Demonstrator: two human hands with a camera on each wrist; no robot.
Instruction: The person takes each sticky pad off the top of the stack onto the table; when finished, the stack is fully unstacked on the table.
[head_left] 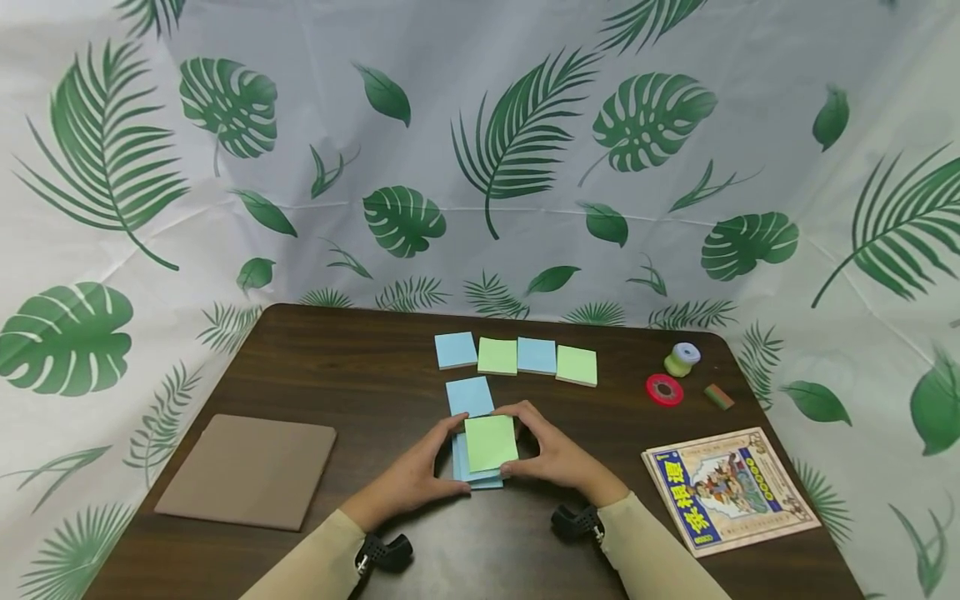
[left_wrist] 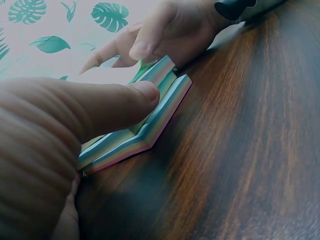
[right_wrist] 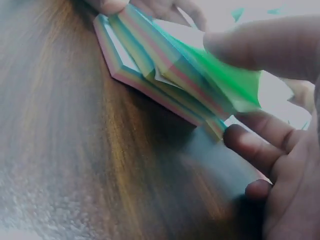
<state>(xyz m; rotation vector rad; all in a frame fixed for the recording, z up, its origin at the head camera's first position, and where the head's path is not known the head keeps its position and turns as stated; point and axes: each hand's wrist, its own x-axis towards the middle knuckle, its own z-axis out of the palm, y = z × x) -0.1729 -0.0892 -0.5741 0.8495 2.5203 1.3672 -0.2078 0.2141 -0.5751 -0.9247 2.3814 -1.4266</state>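
In front of me a small stack of sticky note pads lies askew, a green sticky note [head_left: 491,443] on top and blue pads [head_left: 460,458] showing beneath. My left hand [head_left: 411,477] holds the stack from the left; its thumb [left_wrist: 117,106] presses the striped layered edges. From the right, my right hand [head_left: 558,457] pinches the green note by its near right corner. That corner bends up off the pad in the right wrist view, under the thumb [right_wrist: 250,49]. Right behind the stack lies another blue pad [head_left: 469,395].
Blue and green pads [head_left: 497,357] form a row at the back. To the right are a tape roll [head_left: 682,360], a red ring-shaped item [head_left: 664,389], a small striped block [head_left: 718,397] and booklets [head_left: 731,492]. A brown board [head_left: 247,471] lies left.
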